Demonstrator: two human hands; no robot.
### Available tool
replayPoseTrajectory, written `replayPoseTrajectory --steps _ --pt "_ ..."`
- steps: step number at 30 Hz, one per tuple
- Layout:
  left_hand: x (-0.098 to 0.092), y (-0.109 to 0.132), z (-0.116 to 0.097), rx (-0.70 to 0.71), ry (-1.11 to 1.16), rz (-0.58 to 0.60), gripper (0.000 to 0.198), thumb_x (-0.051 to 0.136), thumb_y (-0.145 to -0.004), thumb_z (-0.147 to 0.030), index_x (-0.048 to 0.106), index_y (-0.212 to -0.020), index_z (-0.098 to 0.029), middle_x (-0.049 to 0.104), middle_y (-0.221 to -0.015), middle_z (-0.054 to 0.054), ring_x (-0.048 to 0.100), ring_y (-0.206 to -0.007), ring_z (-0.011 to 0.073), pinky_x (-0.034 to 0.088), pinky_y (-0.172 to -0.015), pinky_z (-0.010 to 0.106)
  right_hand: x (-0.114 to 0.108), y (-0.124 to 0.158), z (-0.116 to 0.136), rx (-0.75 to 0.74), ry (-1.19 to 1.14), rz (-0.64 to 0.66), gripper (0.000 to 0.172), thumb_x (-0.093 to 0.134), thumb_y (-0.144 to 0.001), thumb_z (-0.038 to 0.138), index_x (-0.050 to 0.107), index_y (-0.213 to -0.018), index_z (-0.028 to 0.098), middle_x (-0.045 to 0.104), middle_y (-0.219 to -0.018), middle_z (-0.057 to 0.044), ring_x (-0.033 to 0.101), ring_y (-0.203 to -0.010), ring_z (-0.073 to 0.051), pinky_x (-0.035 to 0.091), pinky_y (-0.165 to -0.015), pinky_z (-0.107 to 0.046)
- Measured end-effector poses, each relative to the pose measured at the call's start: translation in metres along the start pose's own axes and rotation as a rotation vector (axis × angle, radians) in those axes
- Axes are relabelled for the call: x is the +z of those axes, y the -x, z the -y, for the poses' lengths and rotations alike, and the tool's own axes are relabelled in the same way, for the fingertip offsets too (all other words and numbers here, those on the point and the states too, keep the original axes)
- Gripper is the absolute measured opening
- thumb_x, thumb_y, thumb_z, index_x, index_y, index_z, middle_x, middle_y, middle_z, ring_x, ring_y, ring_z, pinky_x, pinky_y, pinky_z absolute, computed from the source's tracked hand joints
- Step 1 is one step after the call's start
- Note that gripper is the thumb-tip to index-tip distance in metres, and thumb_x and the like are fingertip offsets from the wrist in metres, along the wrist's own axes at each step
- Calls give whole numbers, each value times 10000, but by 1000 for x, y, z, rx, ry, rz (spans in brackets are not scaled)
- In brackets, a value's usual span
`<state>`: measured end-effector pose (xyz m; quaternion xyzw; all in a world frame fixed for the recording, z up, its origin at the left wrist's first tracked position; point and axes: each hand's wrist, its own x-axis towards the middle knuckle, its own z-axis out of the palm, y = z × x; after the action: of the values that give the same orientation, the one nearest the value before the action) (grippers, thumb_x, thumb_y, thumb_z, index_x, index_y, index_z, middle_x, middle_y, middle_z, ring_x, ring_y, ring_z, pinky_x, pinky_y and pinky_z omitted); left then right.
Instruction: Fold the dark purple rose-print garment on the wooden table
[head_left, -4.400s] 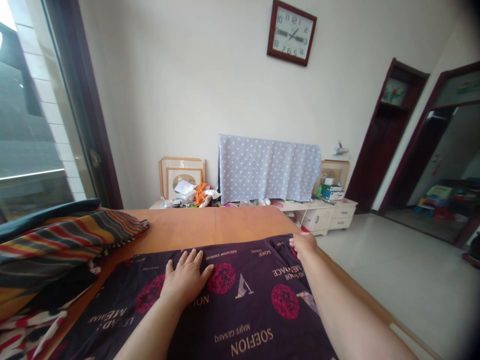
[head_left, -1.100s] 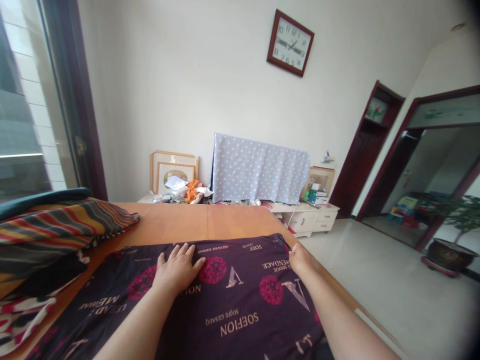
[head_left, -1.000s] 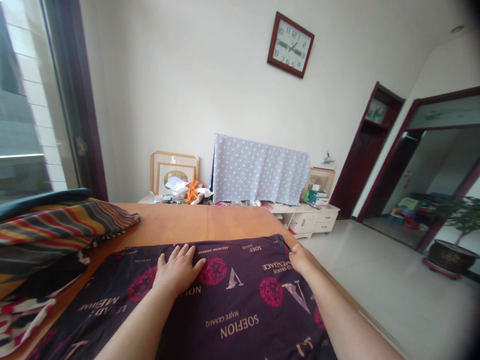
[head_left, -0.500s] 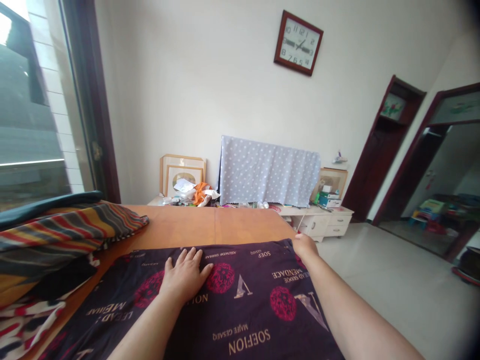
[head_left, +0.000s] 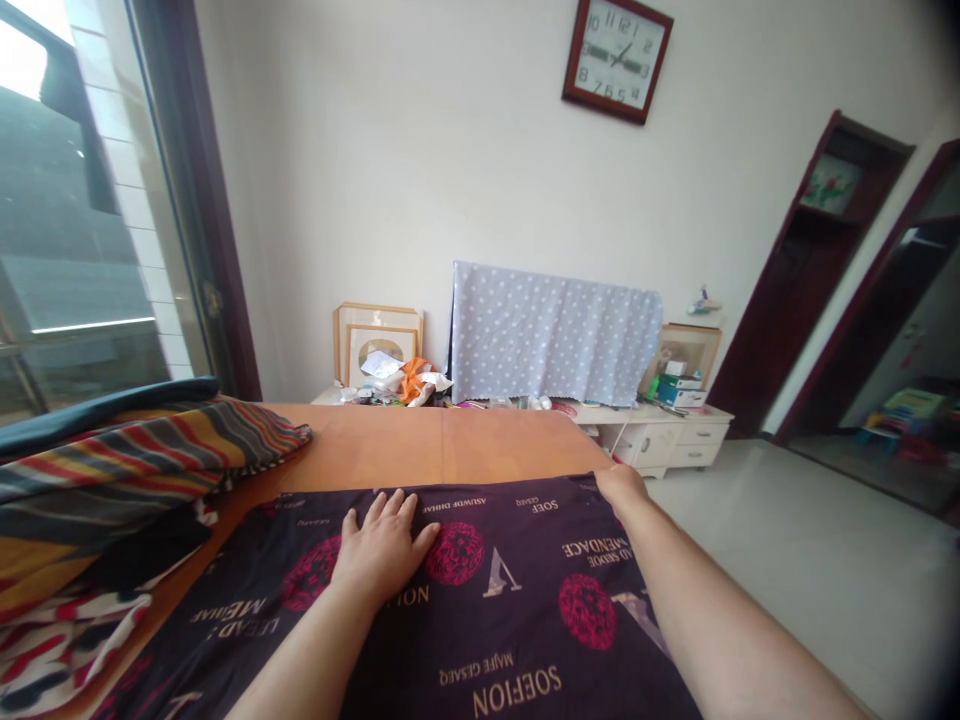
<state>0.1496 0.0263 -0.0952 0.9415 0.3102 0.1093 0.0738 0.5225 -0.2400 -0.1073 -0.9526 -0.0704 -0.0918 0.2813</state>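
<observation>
A dark purple printed cloth (head_left: 517, 635) with pale lettering and magenta round motifs lies spread over the near part of the wooden table (head_left: 495, 445). My left hand (head_left: 384, 550) rests flat on it near its far edge, fingers apart. At the cloth's far right corner, by the table's side, my right hand (head_left: 624, 488) is closed on the fabric; its fingertips are mostly hidden behind the hand. Between the two hands the far edge of the cloth runs nearly straight.
Striped fabric (head_left: 187, 450) and a red, white and black patterned cloth (head_left: 75, 640) are heaped on the left. Beyond the table stands a white low cabinet (head_left: 660, 445) with a polka-dot cover (head_left: 551, 335) and framed pictures (head_left: 379, 340). Tiled floor (head_left: 765, 520) lies to the right.
My view has turned slightly, so the room's things sit a little differently in the picture. Both hands keep nearly the same places on the cloth.
</observation>
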Motion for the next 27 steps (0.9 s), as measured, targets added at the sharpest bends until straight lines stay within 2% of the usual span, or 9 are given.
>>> replayPoseTrajectory --steps 3,6,9,13,15,17,20,22,27 --pt "0 0 0 -3 1 -2 749 283 -879 -739 489 -1445 -295 355 -1588 89 238 -1479 354 130 -1138 677 -5 -1 -5 69 56 29 406 566 -796 421 727 -965 89 712 -963 -267 685 -880 -357 498 -724 -403" --pt "-1 0 0 -4 3 -2 750 285 -881 -737 487 -1448 -291 356 -1588 88 239 -1478 355 129 -1136 681 -9 3 -4 62 83 50 399 561 -798 405 718 -1024 116 715 -979 -243 686 -899 -358 496 -734 -403" --pt "-2 1 -2 -10 11 2 745 303 -883 -727 485 -1452 -283 355 -1588 93 234 -1479 357 122 -1139 677 -12 9 5 14 91 65 430 580 -791 395 688 -1135 162 721 -1002 -200 686 -914 -335 495 -748 -383" --pt "-3 2 -3 -6 17 1 739 313 -887 -718 480 -1456 -277 356 -1587 100 230 -1480 358 120 -1139 673 -15 16 25 -116 92 79 459 528 -841 347 626 -1280 256 674 -1233 -125 643 -1076 -276 469 -870 -341" --pt "-3 1 -2 -4 15 0 743 305 -887 -721 480 -1456 -277 352 -1589 99 230 -1480 358 120 -1137 678 -15 19 34 -211 92 137 418 550 -827 297 666 -1229 300 662 -1280 -57 620 -1122 -228 443 -915 -286" --pt "-2 1 -2 -3 12 -2 746 294 -886 -726 483 -1453 -280 352 -1589 96 232 -1480 359 123 -1135 683 -15 24 40 -281 105 215 343 599 -781 256 732 -1091 315 705 -1199 -11 624 -1094 -200 431 -908 -248" --pt "-2 2 -2 -2 9 -7 738 291 -884 -728 488 -1446 -292 357 -1587 92 233 -1481 358 131 -1139 675 -17 29 43 -311 155 276 175 652 -723 253 767 -853 275 754 -984 -26 637 -1007 -225 430 -882 -277" --pt "-3 2 -2 -1 7 -8 730 298 -885 -723 489 -1443 -293 354 -1589 92 232 -1482 358 129 -1142 669 -20 30 44 -317 196 269 93 661 -719 283 745 -737 247 750 -929 -52 617 -1027 -263 411 -906 -323" --pt "-5 4 -4 0 11 -4 722 300 -893 -710 486 -1447 -286 351 -1590 93 226 -1484 351 120 -1146 665 -26 25 43 -329 267 207 225 591 -805 413 691 -718 232 727 -959 -66 577 -1098 -281 361 -967 -379"
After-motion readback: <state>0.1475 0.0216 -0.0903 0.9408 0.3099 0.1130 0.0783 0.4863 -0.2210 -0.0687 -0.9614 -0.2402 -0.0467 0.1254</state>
